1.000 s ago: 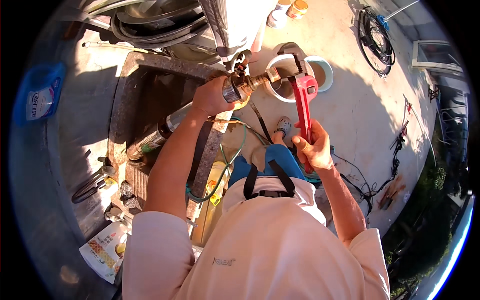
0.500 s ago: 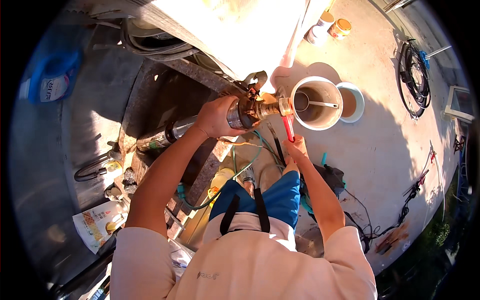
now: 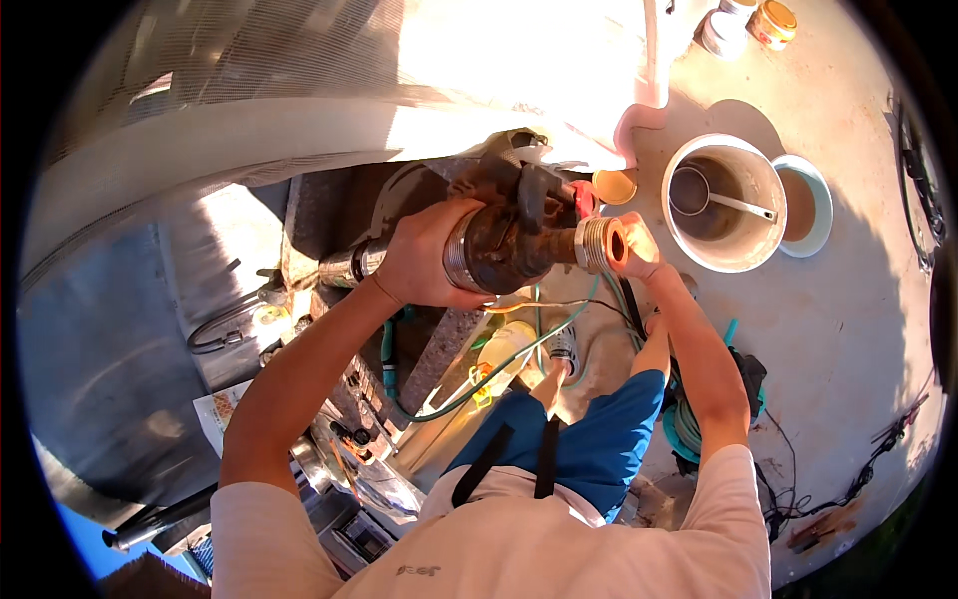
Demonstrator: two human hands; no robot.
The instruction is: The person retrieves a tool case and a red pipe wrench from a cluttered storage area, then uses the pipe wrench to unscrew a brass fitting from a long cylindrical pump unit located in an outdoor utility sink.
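Observation:
My left hand [image 3: 429, 255] wraps around the ringed metal collar of a long pump [image 3: 509, 250], which looks like a submersible pump, dark and rusty at this end. From that end sticks a threaded brass fitting [image 3: 599, 246] with an open bore. Close behind the fitting is my right hand [image 3: 639, 250], its fingers closed and partly hidden by it. A red-handled tool [image 3: 585, 199] shows just beyond the fitting, in line with that hand; its grip is hidden. The pump's silver body [image 3: 349, 264] extends leftward past my left wrist.
To the right stand a white bucket [image 3: 733, 262] with a ladle [image 3: 714, 195] inside and a pale blue bowl [image 3: 820, 205]. Jars [image 3: 772, 25] stand at the far right. A green hose [image 3: 469, 397] and cable cross below the pump. Pale mesh sheeting [image 3: 299, 130] hangs along the far side.
The view has shifted, with the bucket now farther right. The pump's fitting end has turned toward me. My right hand has come up behind the fitting, and the red tool now shows on its far side.

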